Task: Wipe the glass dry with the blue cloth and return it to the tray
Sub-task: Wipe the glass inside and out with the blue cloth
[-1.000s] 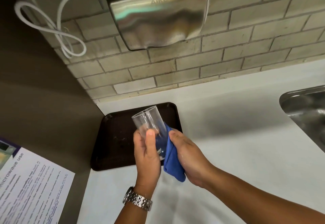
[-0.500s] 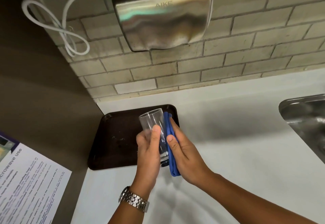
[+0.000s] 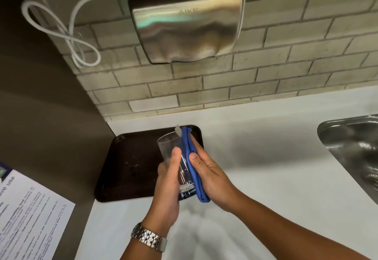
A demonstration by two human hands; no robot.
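Note:
My left hand (image 3: 168, 186) grips a clear drinking glass (image 3: 171, 147) around its lower half and holds it nearly upright above the right part of a dark brown tray (image 3: 126, 167). A folded blue cloth (image 3: 193, 165) lies flat against the glass's right side, pressed there by my right hand (image 3: 212, 176), whose fingers stretch along the cloth up to the rim. The thick base of the glass shows between the two hands. The tray sits on the white counter in the corner by the wall, and nothing stands on the part I can see.
A steel sink (image 3: 356, 147) is set into the white counter (image 3: 266, 167) at the right. A metal hand dryer (image 3: 184, 20) hangs on the tiled wall above, with a looped white cable (image 3: 67, 35) at its left. A printed notice (image 3: 26, 219) hangs on the dark side wall.
The cloth has slid up the glass's right side from near the base to the rim. My right hand has flattened along it. The glass stands more upright than before.

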